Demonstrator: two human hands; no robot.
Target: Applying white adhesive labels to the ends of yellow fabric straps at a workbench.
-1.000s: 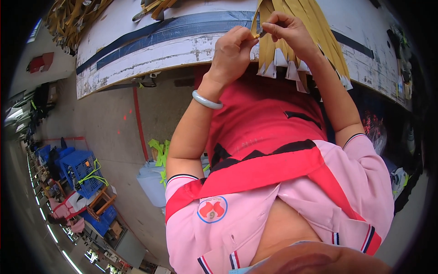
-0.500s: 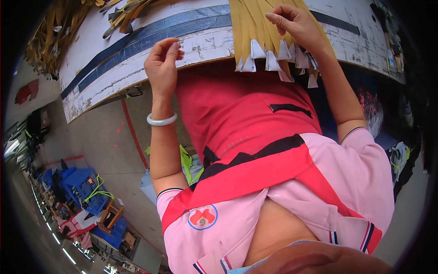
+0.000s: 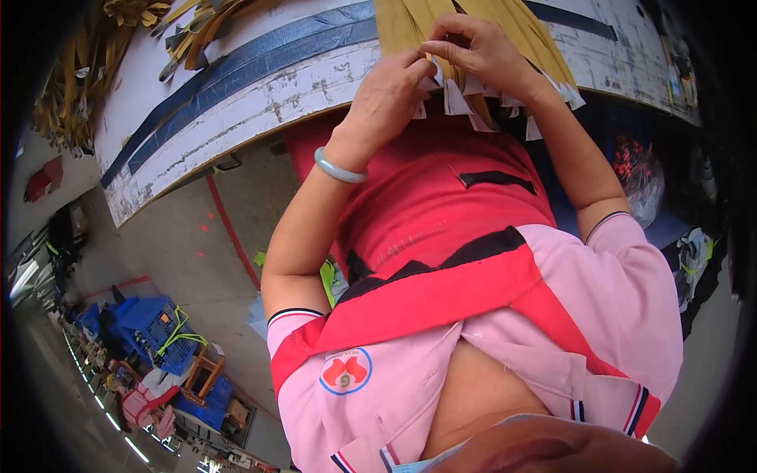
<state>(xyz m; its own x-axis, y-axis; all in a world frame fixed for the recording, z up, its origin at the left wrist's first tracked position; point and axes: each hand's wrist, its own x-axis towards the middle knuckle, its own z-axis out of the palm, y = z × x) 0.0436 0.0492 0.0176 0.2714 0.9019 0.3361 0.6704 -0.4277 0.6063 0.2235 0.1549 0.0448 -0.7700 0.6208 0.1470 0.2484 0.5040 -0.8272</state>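
A sheaf of mustard-yellow fabric strips (image 3: pixel 404 27) lies across the near edge of a worktop (image 3: pixel 315 87), its pale pointed tips (image 3: pixel 455 98) hanging past the edge in front of the person. Both hands are over the sheaf and close together, their fingertips meeting near the strips' lower ends. The left hand (image 3: pixel 392 88) has its back to the camera and its fingers curled; the right hand (image 3: pixel 482 59) is bent, thumb and forefinger drawn toward the left fingertips. The fingers hide the spot between them, so I cannot tell whether either is clamped on a strip.

The worktop is white and badly scuffed, with dark blue tape (image 3: pixel 292 46) along it to the left of the sheaf. Farther left lie more loose strips (image 3: pixel 214 35), and a thick bunch (image 3: pixel 83 75) hangs beyond them. A pale bangle (image 3: pixel 339 166) circles the left wrist. The person wears a red apron (image 3: pixel 441 189) over a pink polo shirt (image 3: pixel 603 292). On the floor at left stands a blue plastic crate (image 3: pixel 142 323) with a lime-green strap (image 3: pixel 175 337).
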